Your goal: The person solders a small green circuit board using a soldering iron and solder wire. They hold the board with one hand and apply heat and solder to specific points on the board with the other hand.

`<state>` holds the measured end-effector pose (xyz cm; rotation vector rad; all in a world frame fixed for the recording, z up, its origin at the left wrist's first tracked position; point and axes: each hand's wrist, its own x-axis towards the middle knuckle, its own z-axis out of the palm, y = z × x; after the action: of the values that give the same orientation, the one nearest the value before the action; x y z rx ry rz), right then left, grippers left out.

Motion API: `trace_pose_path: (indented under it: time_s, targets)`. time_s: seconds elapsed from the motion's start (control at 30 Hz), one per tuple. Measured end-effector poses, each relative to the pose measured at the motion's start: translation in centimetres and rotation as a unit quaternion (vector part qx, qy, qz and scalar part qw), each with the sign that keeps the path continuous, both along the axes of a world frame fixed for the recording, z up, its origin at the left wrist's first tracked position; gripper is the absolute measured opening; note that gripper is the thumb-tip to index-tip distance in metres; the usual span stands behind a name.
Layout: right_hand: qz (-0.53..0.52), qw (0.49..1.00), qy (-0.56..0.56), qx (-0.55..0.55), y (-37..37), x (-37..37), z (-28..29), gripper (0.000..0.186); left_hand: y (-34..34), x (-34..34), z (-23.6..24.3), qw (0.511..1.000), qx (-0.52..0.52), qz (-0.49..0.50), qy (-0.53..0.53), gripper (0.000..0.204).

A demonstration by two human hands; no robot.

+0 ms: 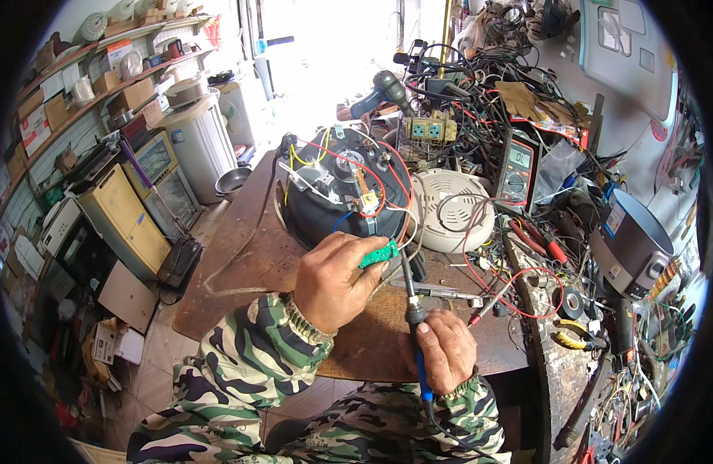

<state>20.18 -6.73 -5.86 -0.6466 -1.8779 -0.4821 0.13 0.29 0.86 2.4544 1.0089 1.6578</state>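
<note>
Between the fingers of my left hand [337, 278] is a small green circuit board [380, 254], held above the table edge. My right hand [447, 352] is wrapped round the blue handle of a soldering iron [420, 340]. The iron points up and away, its tip close to the board's right end; whether they touch I cannot tell. Just beyond my left hand sits an upturned black round appliance [314, 209], its inside bared, with red, yellow, white and blue wires. A white wire runs from it toward the board. Beside it lies a cream vented round cover [457, 220].
The brown wooden table [240, 232] carries a multimeter [517, 170], a red test probe [488, 309], red-handled pliers [538, 241] and yellow-handled pliers [576, 338]. Tangled cables and a heat gun [383, 93] fill the back. A grey pot-shaped appliance [633, 240] stands at right; shelves [101, 85] line the left wall.
</note>
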Motion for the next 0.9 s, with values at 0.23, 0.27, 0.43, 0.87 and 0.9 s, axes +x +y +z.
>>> trace_pose_path:
  time_s: [0.23,0.27,0.43,0.87,0.9]
  targets:
    - [0.014,1.0,-0.013,0.007,0.45,-0.24,0.17,0.036,0.27,0.02,-0.3,1.0,0.009,0.0,0.001,0.033]
    - [0.015,1.0,-0.011,0.007,0.47,-0.3,0.14,0.036,0.26,0.01,-0.3,1.0,0.008,0.002,0.0,0.034]
    - [0.02,1.0,-0.002,0.005,0.5,-0.44,0.02,0.037,0.25,0.09,-0.24,1.0,0.004,-0.003,-0.001,0.034]
    - [0.017,1.0,-0.006,0.008,0.5,-0.24,-0.16,0.038,0.34,0.24,-0.41,1.0,0.008,-0.003,-0.003,0.035]
    - [0.018,1.0,-0.007,0.009,0.53,-0.27,-0.13,0.038,0.27,0.15,-0.35,1.0,0.005,-0.002,-0.001,0.033]
